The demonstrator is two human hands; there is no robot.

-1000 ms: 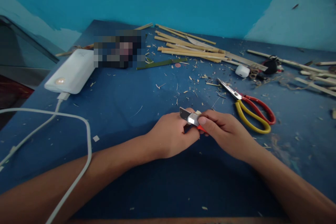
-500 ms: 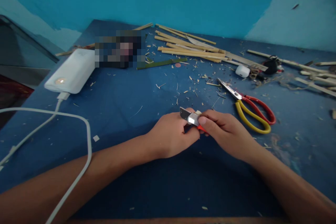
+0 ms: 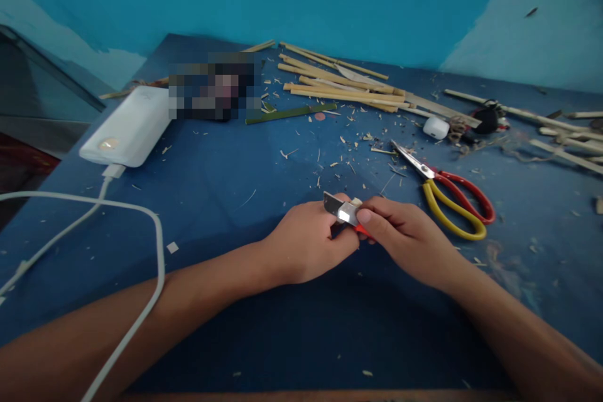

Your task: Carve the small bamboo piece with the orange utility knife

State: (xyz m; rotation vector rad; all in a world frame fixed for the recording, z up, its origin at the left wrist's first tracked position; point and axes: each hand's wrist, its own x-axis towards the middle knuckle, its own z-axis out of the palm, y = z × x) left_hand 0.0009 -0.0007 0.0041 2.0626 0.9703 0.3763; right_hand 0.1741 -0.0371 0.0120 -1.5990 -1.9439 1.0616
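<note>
Both my hands meet over the middle of the blue table [image 3: 226, 201]. My right hand [image 3: 405, 239] is closed round a small knife with a red handle, whose shiny blade [image 3: 340, 208] points left. A small pale piece of bamboo [image 3: 356, 202] sits against the blade. My left hand [image 3: 306, 242] is closed in a pinch right under the blade, its fingertips at that piece; how much of it they grip is hidden.
Scissors [image 3: 447, 191] with red and yellow handles lie to the right. Bamboo sticks [image 3: 339, 85] pile at the back, more at the far right [image 3: 560, 138]. A white power bank [image 3: 129, 129] with a white cable [image 3: 141, 226] lies left. Shavings litter the table.
</note>
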